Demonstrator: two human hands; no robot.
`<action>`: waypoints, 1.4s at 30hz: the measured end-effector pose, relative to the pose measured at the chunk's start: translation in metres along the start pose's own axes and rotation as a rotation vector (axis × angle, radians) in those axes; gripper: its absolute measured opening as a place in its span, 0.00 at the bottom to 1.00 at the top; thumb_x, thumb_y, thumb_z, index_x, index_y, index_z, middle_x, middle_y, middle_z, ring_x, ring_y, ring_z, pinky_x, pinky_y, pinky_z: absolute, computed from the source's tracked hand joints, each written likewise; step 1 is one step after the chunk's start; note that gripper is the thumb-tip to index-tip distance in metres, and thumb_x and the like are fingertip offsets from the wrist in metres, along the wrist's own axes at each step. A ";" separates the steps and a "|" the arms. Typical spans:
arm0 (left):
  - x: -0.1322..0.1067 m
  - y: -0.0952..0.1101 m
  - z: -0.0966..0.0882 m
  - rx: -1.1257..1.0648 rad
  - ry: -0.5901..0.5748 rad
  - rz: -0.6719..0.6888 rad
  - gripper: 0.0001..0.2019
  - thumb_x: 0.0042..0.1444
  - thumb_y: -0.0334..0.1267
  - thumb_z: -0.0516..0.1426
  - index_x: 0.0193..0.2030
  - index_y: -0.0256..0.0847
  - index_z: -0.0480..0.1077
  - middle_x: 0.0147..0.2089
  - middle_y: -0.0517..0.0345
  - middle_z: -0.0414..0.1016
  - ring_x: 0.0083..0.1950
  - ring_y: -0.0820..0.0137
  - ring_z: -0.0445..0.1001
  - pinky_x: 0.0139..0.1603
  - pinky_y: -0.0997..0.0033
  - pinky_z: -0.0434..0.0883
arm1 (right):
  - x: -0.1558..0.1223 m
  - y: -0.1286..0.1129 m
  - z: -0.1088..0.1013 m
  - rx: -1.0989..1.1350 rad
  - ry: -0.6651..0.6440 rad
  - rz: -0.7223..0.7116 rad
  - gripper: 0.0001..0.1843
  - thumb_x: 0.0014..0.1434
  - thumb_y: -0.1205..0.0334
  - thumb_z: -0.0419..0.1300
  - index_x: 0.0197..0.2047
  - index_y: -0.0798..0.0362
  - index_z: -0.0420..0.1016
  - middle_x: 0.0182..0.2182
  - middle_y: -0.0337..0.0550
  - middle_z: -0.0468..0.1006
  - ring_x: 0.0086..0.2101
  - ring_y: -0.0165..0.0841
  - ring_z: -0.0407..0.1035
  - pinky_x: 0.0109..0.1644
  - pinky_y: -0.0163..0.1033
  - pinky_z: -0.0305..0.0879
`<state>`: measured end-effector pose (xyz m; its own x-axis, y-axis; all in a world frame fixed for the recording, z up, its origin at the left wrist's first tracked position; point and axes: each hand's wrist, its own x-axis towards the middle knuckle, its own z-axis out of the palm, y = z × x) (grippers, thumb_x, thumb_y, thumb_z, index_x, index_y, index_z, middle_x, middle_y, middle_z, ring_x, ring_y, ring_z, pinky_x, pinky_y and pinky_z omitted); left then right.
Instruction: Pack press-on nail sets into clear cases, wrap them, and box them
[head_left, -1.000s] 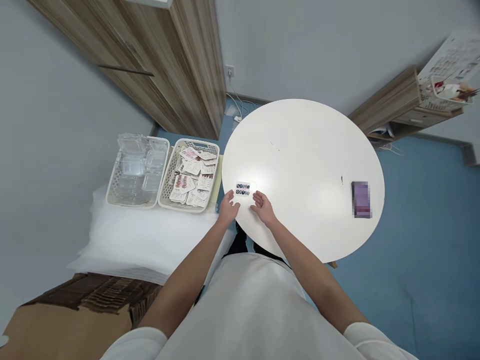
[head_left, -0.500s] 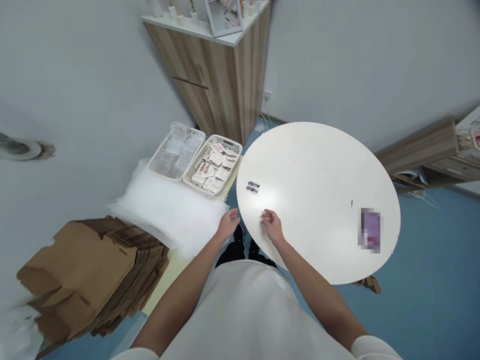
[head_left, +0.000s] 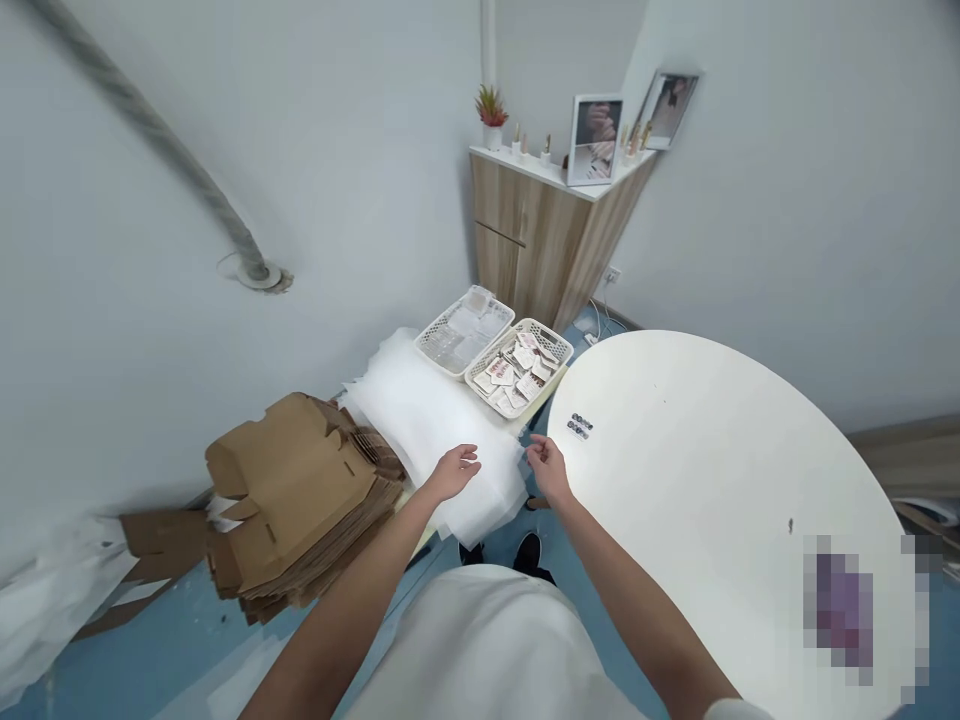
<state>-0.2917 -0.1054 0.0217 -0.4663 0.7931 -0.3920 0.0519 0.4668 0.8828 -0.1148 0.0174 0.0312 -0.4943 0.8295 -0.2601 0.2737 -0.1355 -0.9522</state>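
My left hand (head_left: pixel 454 471) hovers over a pile of white foam sheets (head_left: pixel 420 410), its fingers apart and nothing in them. Close to the left edge of the round white table (head_left: pixel 697 420) is my right hand (head_left: pixel 548 467), also open and holding nothing. A small set of dark press-on nails (head_left: pixel 580 426) lies on the table just beyond that hand. Behind the foam stand two white baskets: one basket (head_left: pixel 435 365) has clear plastic boxes (head_left: pixel 469 328) in it, the other basket (head_left: pixel 562 347) several printed cards (head_left: pixel 517 375).
Flat brown cardboard boxes (head_left: pixel 292 480) are stacked at the left. A wood-grain cabinet (head_left: pixel 525 230) with picture frames and a potted plant (head_left: pixel 491 115) stands in the corner. A blurred-out purple item (head_left: pixel 844 610) lies on the table at the right.
My view has swung left, so the table sits further right and the cardboard stack nearer the middle. The left hand is now over the foam sheets. Both hands stay open.
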 end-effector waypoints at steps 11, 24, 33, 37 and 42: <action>0.089 0.076 -0.067 -0.191 0.196 -0.017 0.20 0.39 0.39 0.62 0.42 0.37 0.68 0.46 0.46 0.71 0.45 0.64 0.71 0.45 0.65 0.66 | 0.118 -0.072 0.054 -0.302 -0.109 -0.152 0.14 0.46 0.62 0.56 0.39 0.52 0.70 0.37 0.43 0.74 0.35 0.31 0.67 0.43 0.42 0.63; 0.213 0.115 -0.041 -0.683 0.154 -0.237 0.24 0.49 0.47 0.55 0.53 0.41 0.61 0.61 0.50 0.58 0.60 0.65 0.58 0.55 0.67 0.61 | 0.282 -0.096 0.052 -0.661 -0.082 -0.329 0.20 0.48 0.64 0.56 0.47 0.53 0.68 0.44 0.48 0.72 0.46 0.40 0.64 0.52 0.47 0.57; 0.257 0.118 -0.021 -0.757 0.176 -0.267 0.32 0.53 0.59 0.44 0.61 0.43 0.50 0.65 0.54 0.49 0.64 0.63 0.49 0.58 0.65 0.58 | 0.331 -0.076 0.077 -0.838 -0.165 -0.377 0.27 0.47 0.60 0.61 0.51 0.53 0.62 0.49 0.54 0.64 0.51 0.48 0.55 0.54 0.56 0.47; 0.262 0.118 -0.015 -0.739 0.205 -0.243 0.29 0.54 0.58 0.44 0.59 0.46 0.54 0.63 0.57 0.53 0.64 0.63 0.50 0.59 0.62 0.56 | 0.331 -0.070 0.084 -0.830 -0.124 -0.378 0.33 0.44 0.55 0.63 0.53 0.51 0.59 0.49 0.52 0.63 0.51 0.48 0.54 0.53 0.58 0.46; 0.256 0.123 -0.011 -0.738 0.268 -0.225 0.28 0.55 0.58 0.42 0.58 0.46 0.54 0.63 0.58 0.51 0.65 0.63 0.47 0.60 0.61 0.54 | 0.332 -0.072 0.086 -0.759 -0.094 -0.348 0.34 0.44 0.55 0.63 0.54 0.52 0.58 0.47 0.51 0.62 0.49 0.46 0.56 0.53 0.56 0.49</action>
<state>-0.4142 0.1507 0.0323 -0.5965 0.5468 -0.5876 -0.6198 0.1514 0.7700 -0.3699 0.2559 -0.0004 -0.7105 0.7035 -0.0153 0.5572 0.5493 -0.6227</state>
